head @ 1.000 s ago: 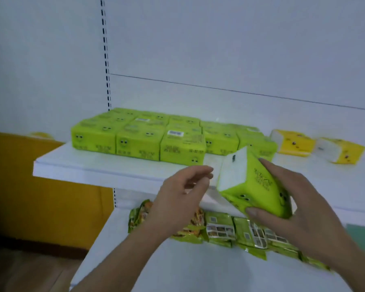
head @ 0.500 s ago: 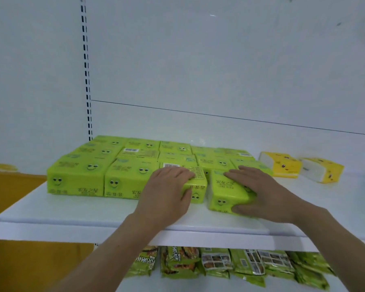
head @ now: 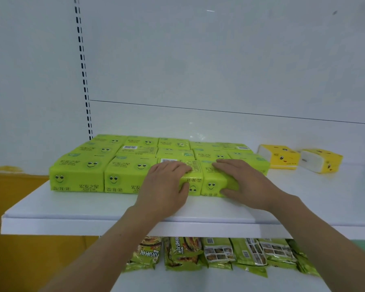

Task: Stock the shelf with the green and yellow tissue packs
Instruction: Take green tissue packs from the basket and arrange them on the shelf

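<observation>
Several green tissue packs (head: 78, 171) with smiley faces lie in tight rows on the left of the white shelf (head: 93, 205). The rightmost front green pack (head: 211, 186) is held by my right hand (head: 247, 182), fingers across its top and thumb along its front lower edge. It stands flush against the neighbouring front pack (head: 193, 187). On that neighbour my left hand (head: 164, 184) rests flat, thumb against its front face. Two yellow tissue packs (head: 282, 157) (head: 322, 160) lie apart at the back right.
Bare shelf surface stretches to the right of the green block and in front of the yellow packs. Several green snack bags (head: 219, 253) lie on the lower shelf below. A slotted upright (head: 83, 76) runs up the back wall at left.
One second ago my right hand held the green pack in the air below the shelf; it now stands in the front row. Both hands have come to rest on the packs and pushed them together.
</observation>
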Motion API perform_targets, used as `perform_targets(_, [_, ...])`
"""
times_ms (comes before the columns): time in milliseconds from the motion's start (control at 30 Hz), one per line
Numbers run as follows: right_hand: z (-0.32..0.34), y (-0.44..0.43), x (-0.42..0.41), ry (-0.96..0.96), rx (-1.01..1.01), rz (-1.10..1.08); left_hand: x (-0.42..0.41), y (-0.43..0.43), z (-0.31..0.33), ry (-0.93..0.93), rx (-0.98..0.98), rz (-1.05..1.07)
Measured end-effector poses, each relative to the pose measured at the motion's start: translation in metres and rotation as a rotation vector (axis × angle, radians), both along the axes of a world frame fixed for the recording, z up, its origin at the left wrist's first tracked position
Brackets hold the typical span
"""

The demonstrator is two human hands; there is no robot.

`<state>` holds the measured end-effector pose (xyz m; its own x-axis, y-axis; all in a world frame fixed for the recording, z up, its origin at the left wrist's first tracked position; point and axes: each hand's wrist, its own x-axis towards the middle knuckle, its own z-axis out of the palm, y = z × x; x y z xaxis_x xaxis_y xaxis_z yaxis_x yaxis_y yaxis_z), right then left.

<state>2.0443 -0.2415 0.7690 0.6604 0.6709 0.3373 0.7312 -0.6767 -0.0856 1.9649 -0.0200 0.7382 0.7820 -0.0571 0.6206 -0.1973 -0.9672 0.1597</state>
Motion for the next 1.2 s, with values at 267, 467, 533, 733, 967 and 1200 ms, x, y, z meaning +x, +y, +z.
perform_targets(267, [-0.034,-0.03,-0.063,-0.036,0.508,0.15,-0.044,-0.035,-0.013,-0.127,-0.275,-0.207])
perform_targets(467, [-0.106,-0.056,-0.115,0.089,0.658,0.257,-0.099,-0.088,-0.061,0.07,-0.949,-0.418])
perform_targets(533, [-0.141,-0.062,-0.122,0.198,0.639,0.252,-0.109,-0.098,-0.091,0.181,-1.005,-0.386])
perform_targets(733, [-0.277,-0.08,-0.136,0.748,0.474,-0.009,-0.135,-0.11,-0.201,0.617,-1.371,0.025])
perform_targets(967, [-0.428,-0.103,-0.167,1.103,0.215,-0.325,-0.158,-0.118,-0.34,0.833,-1.633,0.347])
perform_targets(1200, [-0.596,-0.103,-0.19,1.401,0.125,-0.672,-0.151,-0.126,-0.505,1.032,-1.726,0.44])
